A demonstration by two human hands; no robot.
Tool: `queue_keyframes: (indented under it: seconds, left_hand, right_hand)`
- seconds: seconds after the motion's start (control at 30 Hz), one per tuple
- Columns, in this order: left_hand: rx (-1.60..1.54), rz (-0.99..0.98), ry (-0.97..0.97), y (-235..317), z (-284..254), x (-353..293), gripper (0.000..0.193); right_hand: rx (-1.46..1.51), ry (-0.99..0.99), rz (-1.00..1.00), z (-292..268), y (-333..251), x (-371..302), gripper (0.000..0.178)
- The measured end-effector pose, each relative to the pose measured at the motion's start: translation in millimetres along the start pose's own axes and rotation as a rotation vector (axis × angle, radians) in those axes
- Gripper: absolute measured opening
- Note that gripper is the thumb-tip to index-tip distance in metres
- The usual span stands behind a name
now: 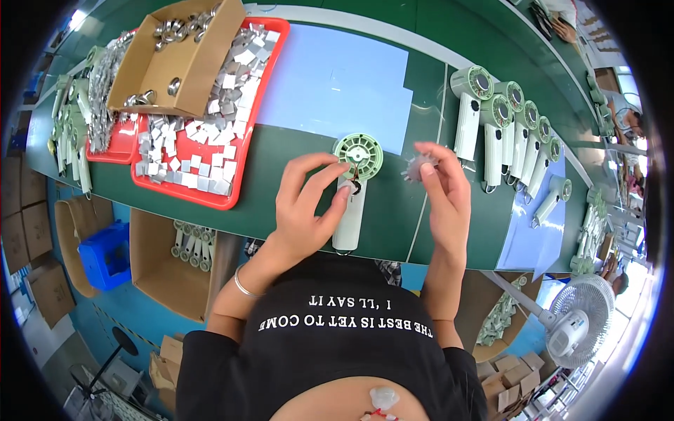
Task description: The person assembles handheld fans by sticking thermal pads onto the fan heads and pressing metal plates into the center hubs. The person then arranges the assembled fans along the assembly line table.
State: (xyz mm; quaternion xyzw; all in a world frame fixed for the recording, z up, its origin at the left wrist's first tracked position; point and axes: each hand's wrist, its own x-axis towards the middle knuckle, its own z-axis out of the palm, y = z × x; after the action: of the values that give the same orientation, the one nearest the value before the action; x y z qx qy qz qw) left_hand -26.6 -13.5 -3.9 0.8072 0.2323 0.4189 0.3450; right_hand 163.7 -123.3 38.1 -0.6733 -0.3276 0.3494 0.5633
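A handheld fan (349, 223) with a white handle and a round green head lies on the green table in front of me. The head's inside is exposed, and thin dark and reddish wires show at its neck. My left hand (307, 203) is curled against the fan's left side, thumb and fingertips at the neck by the wires. To the right of the head, my right hand (446, 200) pinches a greyish translucent fan blade wheel (419, 168) between thumb and fingers, just above the table.
Red trays (235, 200) with small silvery square pieces sit at the left, with a cardboard box (151, 70) of shiny round metal parts on top. Blue sheets (330, 77) cover part of the table. Several handheld fans (491, 147) stand in rows at the right; a white electric fan (577, 324) is below.
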Motion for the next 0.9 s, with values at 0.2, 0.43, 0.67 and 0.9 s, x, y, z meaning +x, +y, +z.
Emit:
queue_keyframes:
  seconds: [0.2, 0.43, 0.67, 0.9]
  left_hand:
    - [0.180, 0.077, -0.041, -12.7, 9.1, -8.1, 0.037]
    - [0.277, 0.126, -0.065, -21.3, 17.5, -14.3, 0.038]
    - [0.253, 0.144, -0.004, -25.9, 25.6, -19.3, 0.035]
    - [0.218, 0.148, -0.006, -27.1, 25.4, -21.5, 0.033]
  right_hand:
    - [-0.091, 0.003, -0.043, 7.8, 6.2, 16.8, 0.026]
    - [-0.155, -0.012, -0.104, 20.9, 7.3, 27.1, 0.024]
    - [-0.412, 0.000, -0.217, 24.5, 11.1, 31.5, 0.022]
    - [-0.574, -0.091, -0.270, 31.6, 3.1, 36.9, 0.020]
